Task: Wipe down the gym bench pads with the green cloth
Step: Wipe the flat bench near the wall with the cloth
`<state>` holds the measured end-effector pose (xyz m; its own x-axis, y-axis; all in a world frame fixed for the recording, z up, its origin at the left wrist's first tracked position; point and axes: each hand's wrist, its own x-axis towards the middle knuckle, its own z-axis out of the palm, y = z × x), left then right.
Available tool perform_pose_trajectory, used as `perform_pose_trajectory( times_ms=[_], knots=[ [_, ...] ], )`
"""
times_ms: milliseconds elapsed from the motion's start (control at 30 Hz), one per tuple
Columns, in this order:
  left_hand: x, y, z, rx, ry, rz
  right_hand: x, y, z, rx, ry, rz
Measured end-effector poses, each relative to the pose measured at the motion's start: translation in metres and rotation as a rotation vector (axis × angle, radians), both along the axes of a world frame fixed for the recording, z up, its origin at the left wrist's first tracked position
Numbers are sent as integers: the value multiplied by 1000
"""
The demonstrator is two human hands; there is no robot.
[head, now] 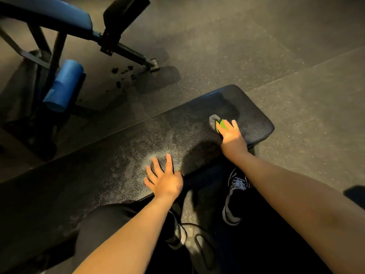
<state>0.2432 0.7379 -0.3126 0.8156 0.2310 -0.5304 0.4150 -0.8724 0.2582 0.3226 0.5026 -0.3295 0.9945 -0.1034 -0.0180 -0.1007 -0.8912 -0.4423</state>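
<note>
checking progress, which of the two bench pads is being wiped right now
The black flat bench pad in the foreground: the right hand presses the green cloth onto its far end while the left hand rests on it. The blue pad at upper left is untouched.

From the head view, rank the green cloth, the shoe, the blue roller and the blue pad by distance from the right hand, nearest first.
1. green cloth, under the right hand near the bench's far right end.
2. shoe, on the floor below the bench edge.
3. blue roller, on the left machine.
4. blue pad, top left corner.
</note>
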Motion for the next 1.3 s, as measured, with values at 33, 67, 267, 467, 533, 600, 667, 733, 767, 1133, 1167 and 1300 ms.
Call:
perform_pose_trajectory(
  times_ms=[33,67,267,467,533,600,667,733,767,1133,1167,1300],
  knots=[
    [1,-1,0,-7,0,5,-1,5,3,39,-31,-46],
    [1,-2,-1,-13,-3,8,-3,16,3,74,-69,-49],
    [-1,-2,1,9,-39,7,-45,112,-11,18,-16,671],
    [-4,-15,5,76,-161,-135,-55,63,-5,-151,-73,513],
    [-4,-26,5,52,-162,-196,-53,32,2,-193,-62,383],
    [-2,-31,5,27,-131,-174,-49,1,2,-211,-80,225],
    [0,-32,4,15,-105,-163,-45,-23,-3,-239,-102,100],
    [1,-30,4,3,-96,-169,-44,-32,-8,-222,-118,-27],
    [0,-28,4,-7,-98,-172,-42,-30,-7,-200,-126,-84],
    [0,-37,8,5,-121,-116,-73,60,0,-244,25,428],
    [-1,-38,8,13,-108,-110,-70,49,2,-264,36,393],
    [2,-43,8,-7,-105,-97,-50,-12,11,-243,30,68]
  ],
)
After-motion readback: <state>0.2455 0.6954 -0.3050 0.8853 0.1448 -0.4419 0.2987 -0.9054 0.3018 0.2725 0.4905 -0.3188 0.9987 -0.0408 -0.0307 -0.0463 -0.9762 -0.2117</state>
